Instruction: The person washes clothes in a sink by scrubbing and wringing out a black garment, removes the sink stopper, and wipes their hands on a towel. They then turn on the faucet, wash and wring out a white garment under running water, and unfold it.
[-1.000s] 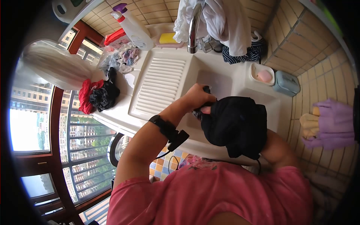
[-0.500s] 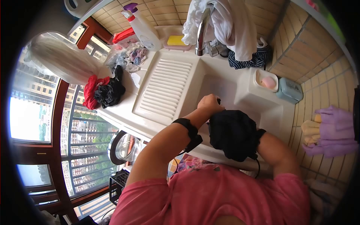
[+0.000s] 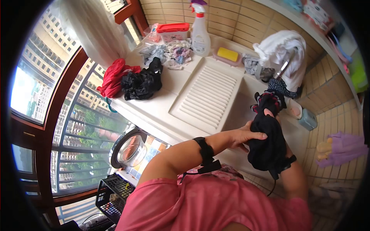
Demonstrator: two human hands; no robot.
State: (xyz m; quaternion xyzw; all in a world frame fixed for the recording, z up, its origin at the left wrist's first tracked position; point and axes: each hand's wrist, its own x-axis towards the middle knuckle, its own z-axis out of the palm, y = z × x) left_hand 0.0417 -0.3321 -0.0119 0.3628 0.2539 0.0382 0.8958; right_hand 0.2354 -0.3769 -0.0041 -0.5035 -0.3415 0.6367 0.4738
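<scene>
A black cloth garment (image 3: 266,144) covers my right forearm and most of that hand. My left hand (image 3: 246,135) pinches its left side, the thumb lying on top. Only a little of my right hand (image 3: 269,113) shows past the garment's far end. Bunched there, against the fingers, is a dark cloth with pink-red edging (image 3: 268,101); the exact grip is partly hidden. Both cloths are above the sink basin (image 3: 241,109). To the left of the basin is the ribbed washboard (image 3: 208,94).
Black cloth (image 3: 142,81) and red cloth (image 3: 113,78) lie on the left counter. A spray bottle (image 3: 200,36) and yellow sponge (image 3: 227,54) stand along the back. White cloth (image 3: 283,44) drapes over the faucet (image 3: 283,68). A soap dish (image 3: 294,109) sits at right.
The view has turned, shifting the sink right. My left hand has moved from the basin onto the black garment. The dark cloth with pink-red edging now shows at my right hand.
</scene>
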